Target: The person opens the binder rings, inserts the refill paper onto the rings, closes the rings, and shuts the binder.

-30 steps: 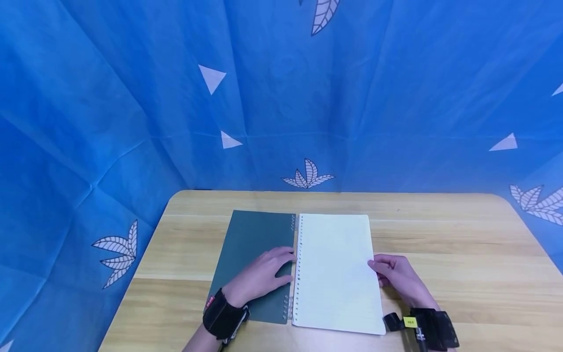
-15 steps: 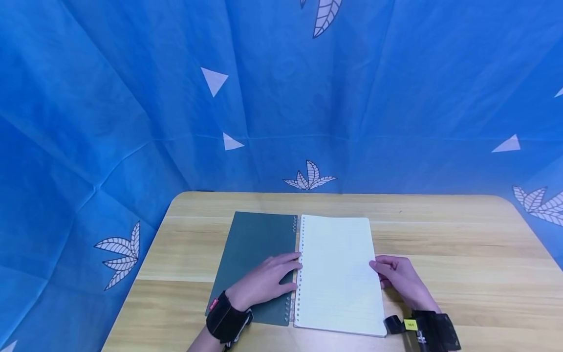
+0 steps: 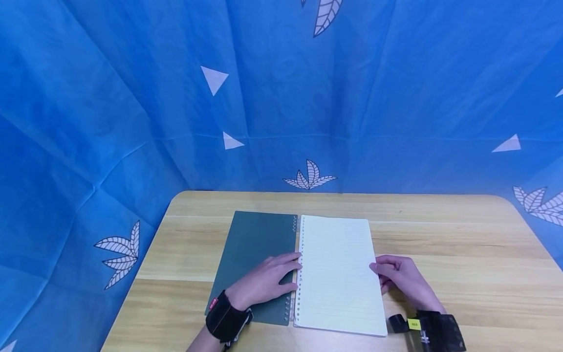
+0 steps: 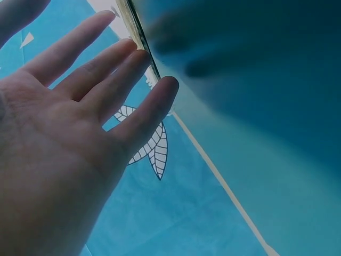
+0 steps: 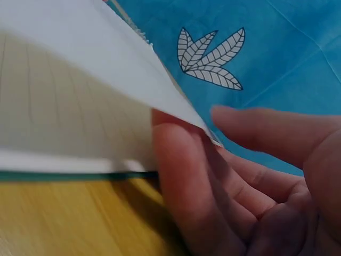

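A loose-leaf notebook lies open on the table, its dark green cover point(image 3: 259, 239) on the left and a stack of ruled white pages point(image 3: 336, 278) on the right. Small holes run down the pages' left edge. My left hand point(image 3: 266, 281) stretches over the cover, fingertips at that punched edge; the left wrist view shows its fingers point(image 4: 114, 85) spread and fairly straight. At the pages' right edge my right hand point(image 3: 398, 276) pinches paper between thumb and fingers. In the right wrist view a finger point(image 5: 184, 165) sits beneath a raised page point(image 5: 74, 101), the thumb near its edge.
The wooden table point(image 3: 462, 244) extends to both sides of the notebook. Behind it and at the left hangs a blue curtain point(image 3: 281, 98) with leaf and triangle prints. Both wrists wear black straps point(image 3: 226, 318).
My left hand has shifted slightly right, its fingertips reaching the punched edge of the pages. My right wrist has drifted a little to the right, with its fingers still at the page edge.
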Motion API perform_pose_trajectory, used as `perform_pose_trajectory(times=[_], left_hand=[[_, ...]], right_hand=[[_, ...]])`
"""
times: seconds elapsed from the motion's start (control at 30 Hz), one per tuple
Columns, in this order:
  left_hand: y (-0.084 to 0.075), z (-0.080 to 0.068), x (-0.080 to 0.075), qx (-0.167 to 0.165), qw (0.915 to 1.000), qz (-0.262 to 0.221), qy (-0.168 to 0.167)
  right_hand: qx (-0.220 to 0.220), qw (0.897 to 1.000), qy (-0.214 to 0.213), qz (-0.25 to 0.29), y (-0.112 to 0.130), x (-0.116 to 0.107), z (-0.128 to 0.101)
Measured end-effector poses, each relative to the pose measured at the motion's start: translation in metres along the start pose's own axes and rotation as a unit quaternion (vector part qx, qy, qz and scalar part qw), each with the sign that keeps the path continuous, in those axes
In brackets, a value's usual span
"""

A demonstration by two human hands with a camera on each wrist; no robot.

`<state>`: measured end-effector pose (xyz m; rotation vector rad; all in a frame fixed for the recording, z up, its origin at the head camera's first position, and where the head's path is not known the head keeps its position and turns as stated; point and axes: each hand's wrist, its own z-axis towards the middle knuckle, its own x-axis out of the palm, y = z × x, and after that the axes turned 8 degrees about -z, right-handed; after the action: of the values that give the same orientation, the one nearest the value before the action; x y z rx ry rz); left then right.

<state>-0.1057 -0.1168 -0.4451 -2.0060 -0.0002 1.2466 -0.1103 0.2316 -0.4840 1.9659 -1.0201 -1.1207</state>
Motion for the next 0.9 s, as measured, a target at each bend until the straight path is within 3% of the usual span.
perform_pose_trajectory(times=[0.2, 0.67, 0.9], left_hand=[[0.0002, -0.0006, 0.0006, 0.004, 1.0, 0.005, -0.003], [-0.006, 0.0, 0.0038, -0.022, 0.9996, -0.004, 0.018], [-0.0091, 0.0, 0.0067, -0.01, 0.9996, 0.012, 0.024]], right_hand=[[-0.035, 0.998, 0.051, -0.006, -0.0015, -0.0055, -0.0039], [-0.033, 0.997, 0.06, -0.027, -0.0033, -0.0054, -0.0055], [-0.014, 0.997, 0.067, -0.029, -0.0014, -0.0077, -0.0057]])
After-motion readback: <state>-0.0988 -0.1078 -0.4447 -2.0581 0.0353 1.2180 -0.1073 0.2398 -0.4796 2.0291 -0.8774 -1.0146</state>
